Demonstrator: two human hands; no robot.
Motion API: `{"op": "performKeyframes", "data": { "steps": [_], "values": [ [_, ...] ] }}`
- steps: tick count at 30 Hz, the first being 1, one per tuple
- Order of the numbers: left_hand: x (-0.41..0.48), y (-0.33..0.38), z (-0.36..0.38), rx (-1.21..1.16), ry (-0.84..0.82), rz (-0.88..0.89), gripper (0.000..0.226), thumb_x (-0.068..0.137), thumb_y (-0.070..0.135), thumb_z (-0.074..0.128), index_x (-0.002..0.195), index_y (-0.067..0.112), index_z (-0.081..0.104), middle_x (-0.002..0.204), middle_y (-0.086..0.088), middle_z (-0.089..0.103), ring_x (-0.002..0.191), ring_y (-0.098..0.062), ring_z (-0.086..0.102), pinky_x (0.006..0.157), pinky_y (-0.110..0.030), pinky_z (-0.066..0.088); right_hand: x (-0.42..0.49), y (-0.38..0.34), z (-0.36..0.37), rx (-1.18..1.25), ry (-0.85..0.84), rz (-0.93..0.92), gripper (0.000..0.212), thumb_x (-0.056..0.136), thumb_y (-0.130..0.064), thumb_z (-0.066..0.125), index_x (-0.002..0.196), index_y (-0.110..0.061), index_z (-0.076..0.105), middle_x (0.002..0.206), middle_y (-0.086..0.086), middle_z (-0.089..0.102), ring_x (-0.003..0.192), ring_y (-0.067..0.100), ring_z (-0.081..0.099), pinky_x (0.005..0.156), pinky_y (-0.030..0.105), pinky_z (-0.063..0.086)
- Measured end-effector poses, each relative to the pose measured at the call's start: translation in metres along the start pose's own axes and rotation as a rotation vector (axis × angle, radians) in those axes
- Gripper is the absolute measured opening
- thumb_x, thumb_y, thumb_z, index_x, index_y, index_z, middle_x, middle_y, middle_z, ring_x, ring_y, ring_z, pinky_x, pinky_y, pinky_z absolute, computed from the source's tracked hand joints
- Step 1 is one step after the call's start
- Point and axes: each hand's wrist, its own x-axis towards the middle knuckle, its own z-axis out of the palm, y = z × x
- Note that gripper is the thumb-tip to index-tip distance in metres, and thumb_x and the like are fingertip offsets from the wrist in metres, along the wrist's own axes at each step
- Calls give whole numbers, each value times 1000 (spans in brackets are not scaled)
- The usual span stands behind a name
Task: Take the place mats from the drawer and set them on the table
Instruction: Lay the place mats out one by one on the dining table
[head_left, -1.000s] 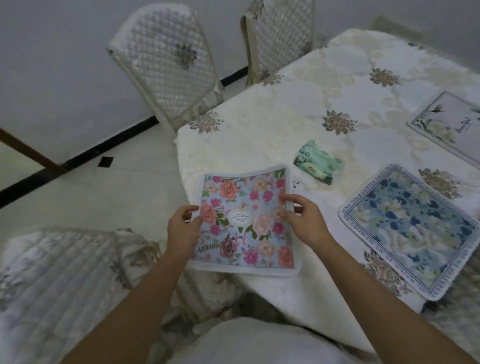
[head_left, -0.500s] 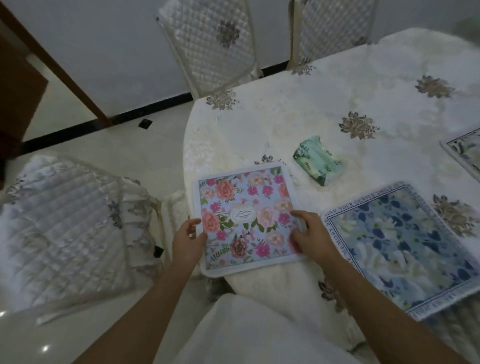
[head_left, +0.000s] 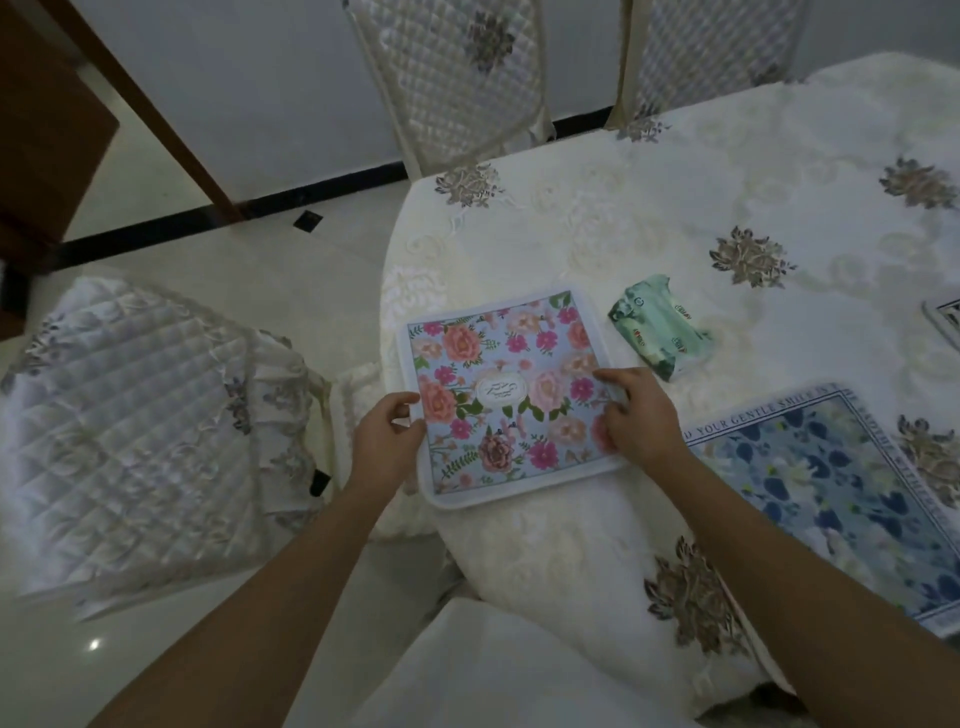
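The pink floral place mat (head_left: 506, 395) has come down in the last second: a second ago it was held up off the cloth, its near edge sagging over the rim, and now it lies flat on the bench (head_left: 675, 218) close to the curved edge, with its near corner at about 7 o'clock just reaching or slightly overhanging that edge. The left hand (head_left: 387, 447) is at the mat's 9 o'clock side, thumb on top of the white border and fingers curled at or under the edge, a light pinch. The right hand (head_left: 641, 415) rests at the 3 o'clock side, fingers spread loosely and pressing down on the printed face rather than gripping it. To the mat's 4 o'clock lies a blue floral place mat (head_left: 841, 499) with lettering round its border, already laid, and at the far right edge of the view a corner of a third mat (head_left: 943, 319) shows. A green packet (head_left: 660, 327) sits at the pink mat's 2 o'clock, near but not touching. My reading is that this mat is all but placed; what remains is a small push toward 12 o'clock or a squaring-up so the corner does not hang, then letting go. No drawer is in view, so how many mats remain cannot be told.
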Motion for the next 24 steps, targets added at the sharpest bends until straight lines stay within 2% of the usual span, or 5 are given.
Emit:
{"op": "performKeyframes", "data": {
  "steps": [3,6,11,17,24],
  "values": [
    [17,3,7,-5,-4,-22,27,92,15,67,119,20,63,100,13,60,81,-13,67,66,-27,56,24,3,0,-42,-43,0,55,82,1,58,134,-14,57,131,11,50,114,26,56,88,24,39],
    [25,-9,12,23,-22,-37,27,93,17,67,118,23,60,100,7,61,82,-13,66,60,-20,52,35,13,9,-61,-120,27,61,79,2,58,136,-17,55,132,10,44,108,28,57,87,33,50],
    [35,-19,16,26,9,12,23,94,15,64,112,28,58,93,-10,62,76,-24,61,62,-22,54,36,21,25,-46,-61,-20,61,80,4,57,137,-17,54,130,9,43,100,12,46,81,24,42],
    [46,-14,7,36,-57,40,25,93,12,64,114,25,59,85,-1,52,71,-14,52,69,-36,56,38,13,28,-32,-36,0,61,79,4,58,137,-18,55,130,8,44,97,14,49,77,23,41],
    [31,-12,-1,2,-30,45,32,93,11,66,122,23,62,103,7,63,81,-12,66,66,-20,58,27,13,21,-24,27,-19,55,82,4,58,133,-14,59,128,7,49,95,14,51,79,21,39]
  ]
}}
